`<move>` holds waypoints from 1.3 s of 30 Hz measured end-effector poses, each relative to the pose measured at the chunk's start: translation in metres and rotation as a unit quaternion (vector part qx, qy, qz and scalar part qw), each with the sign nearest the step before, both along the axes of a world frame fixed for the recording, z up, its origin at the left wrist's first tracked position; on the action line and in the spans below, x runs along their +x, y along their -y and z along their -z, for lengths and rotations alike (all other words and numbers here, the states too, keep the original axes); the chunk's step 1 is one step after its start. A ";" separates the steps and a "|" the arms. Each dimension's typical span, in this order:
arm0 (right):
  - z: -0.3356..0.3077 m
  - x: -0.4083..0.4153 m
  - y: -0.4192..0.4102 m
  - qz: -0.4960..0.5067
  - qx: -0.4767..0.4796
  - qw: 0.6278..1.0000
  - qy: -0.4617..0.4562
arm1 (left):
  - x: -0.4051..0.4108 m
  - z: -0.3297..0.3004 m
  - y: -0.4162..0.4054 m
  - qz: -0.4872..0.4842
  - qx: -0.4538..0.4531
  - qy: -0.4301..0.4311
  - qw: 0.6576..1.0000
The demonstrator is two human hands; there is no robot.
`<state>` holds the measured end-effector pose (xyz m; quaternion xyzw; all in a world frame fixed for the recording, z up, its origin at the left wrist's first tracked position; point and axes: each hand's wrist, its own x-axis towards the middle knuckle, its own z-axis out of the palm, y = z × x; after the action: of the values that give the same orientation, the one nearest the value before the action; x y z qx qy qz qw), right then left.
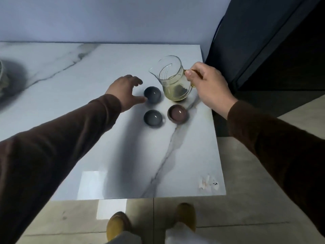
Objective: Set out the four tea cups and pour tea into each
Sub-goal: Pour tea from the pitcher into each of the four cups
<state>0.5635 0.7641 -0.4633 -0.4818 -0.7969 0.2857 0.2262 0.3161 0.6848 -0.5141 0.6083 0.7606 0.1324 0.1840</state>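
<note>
Three small cups stand on the white marble table (105, 147): a grey-blue cup (152, 94) at the back, a second grey-blue cup (153, 118) in front of it, and a brown cup (178, 113) to the right. A glass pitcher (174, 80) with yellow-green tea in its lower part stands behind the brown cup. My right hand (209, 85) grips the pitcher's handle. My left hand (125, 90) hovers just left of the back cup with fingers spread, the thumb close to its side. A fourth cup is not in view.
The table's right edge (216, 131) runs close beside the cups and pitcher, with tiled floor (255, 199) beyond. A dark cabinet (263, 41) stands at the back right. A blurred glass object (2, 80) sits at the far left edge. My feet are below the front edge.
</note>
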 end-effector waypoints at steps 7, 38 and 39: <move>0.016 -0.003 -0.014 -0.013 0.082 0.997 0.005 | -0.005 0.025 -0.013 0.067 0.033 -0.025 0.997; -0.011 -0.013 -0.012 -0.060 0.208 0.964 0.154 | 0.008 0.055 -0.019 -0.013 0.040 0.118 0.992; -0.012 -0.015 -0.013 -0.062 0.211 0.962 0.160 | 0.008 0.056 -0.019 -0.016 0.040 0.126 0.991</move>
<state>0.5485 0.7768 -0.4518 -0.4121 -0.8933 0.0438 0.1736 0.3239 0.7040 -0.5704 0.5818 0.7349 0.2414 0.2514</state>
